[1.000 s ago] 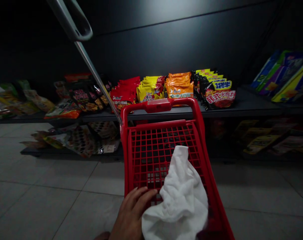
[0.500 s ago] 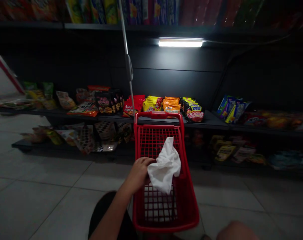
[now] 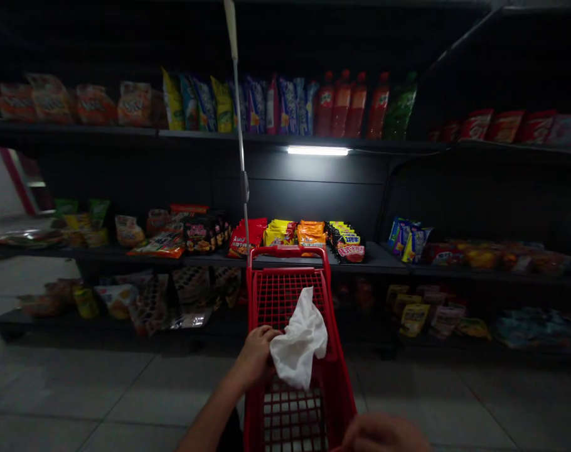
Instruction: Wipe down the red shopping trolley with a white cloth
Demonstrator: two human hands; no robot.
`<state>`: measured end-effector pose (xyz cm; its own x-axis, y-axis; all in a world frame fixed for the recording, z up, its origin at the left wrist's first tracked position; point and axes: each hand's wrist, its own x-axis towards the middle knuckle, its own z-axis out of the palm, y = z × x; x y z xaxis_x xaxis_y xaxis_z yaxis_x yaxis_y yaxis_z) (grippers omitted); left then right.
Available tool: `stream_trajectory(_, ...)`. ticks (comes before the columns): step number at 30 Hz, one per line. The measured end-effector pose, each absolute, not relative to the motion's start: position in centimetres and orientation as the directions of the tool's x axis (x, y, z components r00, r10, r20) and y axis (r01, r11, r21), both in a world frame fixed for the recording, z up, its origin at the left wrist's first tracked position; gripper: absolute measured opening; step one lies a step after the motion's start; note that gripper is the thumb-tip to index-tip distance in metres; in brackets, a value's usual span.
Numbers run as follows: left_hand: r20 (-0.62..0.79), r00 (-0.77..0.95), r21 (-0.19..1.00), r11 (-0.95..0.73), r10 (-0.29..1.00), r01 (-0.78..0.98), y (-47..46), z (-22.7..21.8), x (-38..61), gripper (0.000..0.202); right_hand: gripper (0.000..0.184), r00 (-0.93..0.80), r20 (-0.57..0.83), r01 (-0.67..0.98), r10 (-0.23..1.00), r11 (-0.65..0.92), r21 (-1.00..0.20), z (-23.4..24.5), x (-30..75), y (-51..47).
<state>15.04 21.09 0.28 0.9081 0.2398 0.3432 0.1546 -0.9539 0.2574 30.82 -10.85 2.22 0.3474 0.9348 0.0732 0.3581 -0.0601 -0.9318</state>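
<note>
Head view runs down the left forearm (image 3: 210, 414) to the left hand (image 3: 255, 358), which is closed, its fingers (image 3: 261, 336) curled around the edge of a bunched white cloth (image 3: 299, 339). The cloth sits just inside the near part of a red plastic shopping cart (image 3: 285, 252), above its grid floor (image 3: 292, 420), and hangs clear of that floor. A thick fold gives a surer hold than a thin edge, so the fingers do best closed well into the bunch. The right hand (image 3: 384, 434) lies at the bottom edge of the view, beside the cart's right wall; it is blurred and cut off, so I cannot tell whether it is open or closed. A thin metal pole (image 3: 241, 157) rises from the cart's far left corner. Beyond the cart, pale floor tiles (image 3: 125, 402) run to dark shelves with 3 levels. Snack bags (image 3: 149, 307) fill the lowest, noodle packets (image 3: 309, 233) stand on the middle one, and red bottles (image 3: 344, 105) line the top, with a light strip (image 3: 317, 150) glowing beneath them.
</note>
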Motion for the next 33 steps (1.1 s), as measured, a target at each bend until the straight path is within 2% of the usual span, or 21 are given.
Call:
stream_trajectory(1, 0.348, 0.908, 0.243, -0.958, 0.234, 0.153, 21.3, -0.1, 15.3, 0.057, 0.037, 0.423, 0.129, 0.366, 0.897, -0.039, -0.93, 2.0, 32.9, -8.4)
stream_trajectory(3, 0.358, 0.906, 0.208, -0.966, 0.224, 0.157, 21.9, -0.8, 15.9, 0.052, 0.046, 0.621, 0.246, 0.396, 0.745, -0.027, -0.918, 1.1, 36.7, -3.6)
stream_trajectory(5, 0.378, 0.91, 0.16, -0.98, 0.173, 0.12, 22.6, -1.4, 16.5, 0.051, 0.057, 0.755, 0.283, 0.388, 0.592, -0.055, -0.92, -0.6, 39.3, 0.5)
stream_trajectory(6, 0.393, 0.908, 0.139, -0.985, 0.149, 0.102, 22.9, -1.6, 16.7, 0.051, 0.062, 0.778, 0.27, 0.371, 0.568, -0.068, -0.926, -1.5, 40.0, 2.1)
stream_trajectory(11, 0.388, 0.914, 0.092, -0.992, 0.12, 0.091, 23.5, -1.5, 17.5, 0.048, 0.063, 0.754, 0.167, 0.246, 0.635, -0.038, -0.968, -4.4, 40.3, 4.2)
stream_trajectory(16, 0.355, 0.925, 0.153, -0.984, 0.137, 0.087, 22.4, -1.0, 18.1, 0.055, 0.08, 0.833, 0.044, 0.072, 0.552, -0.028, -0.997, -4.3, 40.8, 3.2)
stream_trajectory(19, 0.351, 0.919, 0.197, -0.974, 0.179, 0.114, 21.7, -1.0, 18.3, 0.054, 0.079, 0.802, -0.017, -0.033, 0.597, 0.016, -0.999, -4.4, 40.9, 3.2)
stream_trajectory(24, 0.299, 0.925, 0.28, -0.948, 0.237, 0.152, 22.1, 0.0, 17.1, 0.046, 0.076, 0.812, 0.015, -0.011, 0.583, 0.041, -0.999, -4.2, 39.5, 4.0)
stream_trajectory(33, 0.272, 0.92, 0.235, -0.947, 0.282, 0.221, 22.9, 0.6, 14.9, 0.043, 0.073, 0.761, 0.058, 0.061, 0.647, 0.018, -0.998, -4.7, 38.2, 5.9)
